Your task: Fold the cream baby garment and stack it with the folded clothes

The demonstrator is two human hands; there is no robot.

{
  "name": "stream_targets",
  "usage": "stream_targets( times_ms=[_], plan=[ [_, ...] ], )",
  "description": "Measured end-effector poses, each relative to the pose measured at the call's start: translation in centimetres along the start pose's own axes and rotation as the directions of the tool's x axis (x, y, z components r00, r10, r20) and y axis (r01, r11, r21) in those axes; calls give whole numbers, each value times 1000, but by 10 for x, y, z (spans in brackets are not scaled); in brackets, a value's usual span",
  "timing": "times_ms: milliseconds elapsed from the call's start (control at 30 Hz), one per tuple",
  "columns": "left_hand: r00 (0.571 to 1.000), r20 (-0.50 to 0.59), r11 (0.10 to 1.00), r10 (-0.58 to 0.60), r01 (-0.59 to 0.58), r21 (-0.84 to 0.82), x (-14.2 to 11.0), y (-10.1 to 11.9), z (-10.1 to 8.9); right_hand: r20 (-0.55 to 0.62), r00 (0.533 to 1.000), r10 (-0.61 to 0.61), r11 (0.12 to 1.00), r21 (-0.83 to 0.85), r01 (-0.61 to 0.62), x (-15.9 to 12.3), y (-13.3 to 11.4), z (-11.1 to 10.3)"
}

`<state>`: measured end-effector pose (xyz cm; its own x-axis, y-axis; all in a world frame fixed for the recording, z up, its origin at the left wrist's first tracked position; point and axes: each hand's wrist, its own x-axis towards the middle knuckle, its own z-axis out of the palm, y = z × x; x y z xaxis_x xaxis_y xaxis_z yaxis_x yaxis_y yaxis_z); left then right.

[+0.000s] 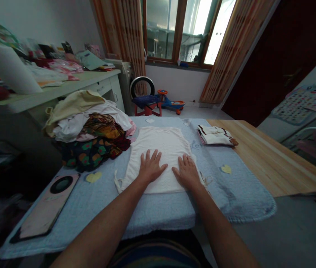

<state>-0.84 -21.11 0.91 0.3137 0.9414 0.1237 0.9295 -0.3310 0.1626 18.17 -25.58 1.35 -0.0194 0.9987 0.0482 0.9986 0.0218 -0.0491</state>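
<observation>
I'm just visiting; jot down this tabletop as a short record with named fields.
Left hand: open, palm down on the white garment
Right hand: open, palm down on the same white garment
White garment: laid out on the blue cloth
Left of it: heaped clothes
Right of it: folded clothes
Near left corner: phone, lying flat

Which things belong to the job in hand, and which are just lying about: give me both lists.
In the job:
- white top, flat under the left hand and right hand
- blue cover, beneath it
- probably the clothes pile and folded clothes

Apparently just lying about:
- phone
- red stool
- ride-on toy
</observation>
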Motion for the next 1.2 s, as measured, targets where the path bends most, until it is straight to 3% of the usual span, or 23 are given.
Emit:
stream_targets(
  times_ms=[233,400,600,867,1100,1200],
  plan=[
    [998,-58,1000,13,-13,-2,-1,-1,-5,-40,999,-6,1000,6,6,-4,-2,-2],
    [986,-141,996,93,-92,10,-3,-1,-9,-79,997,-14,1000,9,15,-6,-3,-2],
    [991,-84,994,106,-105,14,-2,-3,-5,-65,997,-29,999,12,30,-5,-2,0],
    [987,-110,993,117,-115,31,-2,-3,-3,-63,998,-32,999,2,32,-4,-2,1],
    [992,-76,992,102,-96,81,24,-8,-10,-76,997,-31,999,15,32,-4,-1,0],
    [997,-2,995,72,-71,63,31,-17,-5,-78,997,-26,999,24,28,-4,-1,1]
  ],
)
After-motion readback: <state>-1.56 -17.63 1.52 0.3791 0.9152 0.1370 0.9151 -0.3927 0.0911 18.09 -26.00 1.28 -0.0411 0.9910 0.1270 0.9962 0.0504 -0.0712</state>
